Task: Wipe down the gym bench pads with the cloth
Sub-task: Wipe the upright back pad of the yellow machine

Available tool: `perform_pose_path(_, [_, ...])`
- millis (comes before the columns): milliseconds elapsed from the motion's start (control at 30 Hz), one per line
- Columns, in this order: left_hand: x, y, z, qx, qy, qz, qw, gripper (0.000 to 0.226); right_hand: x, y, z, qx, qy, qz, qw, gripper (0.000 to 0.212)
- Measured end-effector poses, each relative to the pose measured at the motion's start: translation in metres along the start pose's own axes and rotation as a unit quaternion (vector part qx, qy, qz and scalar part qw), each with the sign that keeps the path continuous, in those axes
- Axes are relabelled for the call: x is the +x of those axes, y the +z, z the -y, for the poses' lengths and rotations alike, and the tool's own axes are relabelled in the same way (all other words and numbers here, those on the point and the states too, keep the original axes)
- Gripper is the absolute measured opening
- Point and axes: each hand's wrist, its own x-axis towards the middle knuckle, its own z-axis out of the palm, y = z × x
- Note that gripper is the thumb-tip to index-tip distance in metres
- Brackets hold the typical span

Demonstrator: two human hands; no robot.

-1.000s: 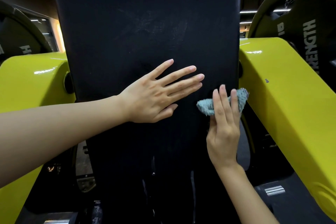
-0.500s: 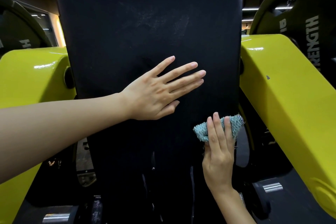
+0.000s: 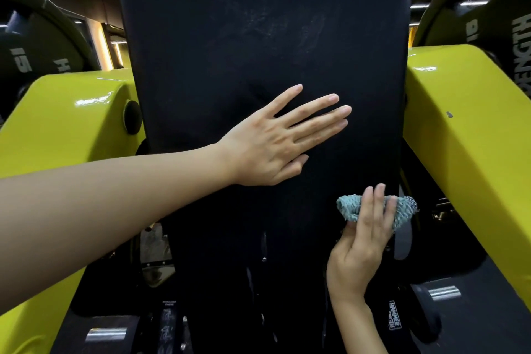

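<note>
Fingers (image 3: 370, 210) of right hand (image 3: 356, 250) over cloth (image 3: 349, 207), its middle hidden.

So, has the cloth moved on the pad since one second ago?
Yes. The cloth under the right hand went down the black pad, toward its lower right corner.

Pad (image 3: 258, 37) hemmed between yellow arms (image 3: 459, 138); side gaps narrow.
</note>
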Motion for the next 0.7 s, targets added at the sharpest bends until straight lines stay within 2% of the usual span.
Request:
perform_pose_path(167, [0.0,0.003,0.001,-0.002,0.01,-0.01,1.0,0.065,-0.008,0.016,0.029,0.027,0.082,-0.043,0.995,0.05])
perform_pose_path(367, [-0.001,0.005,0.001,0.002,0.026,-0.018,0.999,0.064,-0.024,0.031,0.055,0.03,0.098,-0.04,0.994,0.05])
perform_pose_path(500, [-0.002,0.006,0.003,0.008,0.051,-0.022,0.998,0.063,-0.046,0.043,0.077,0.016,0.065,-0.002,0.998,0.051])
perform_pose_path(700, [-0.011,0.009,0.011,0.01,0.108,-0.014,0.994,0.062,-0.094,0.062,0.111,0.003,-0.067,0.101,0.993,0.054])
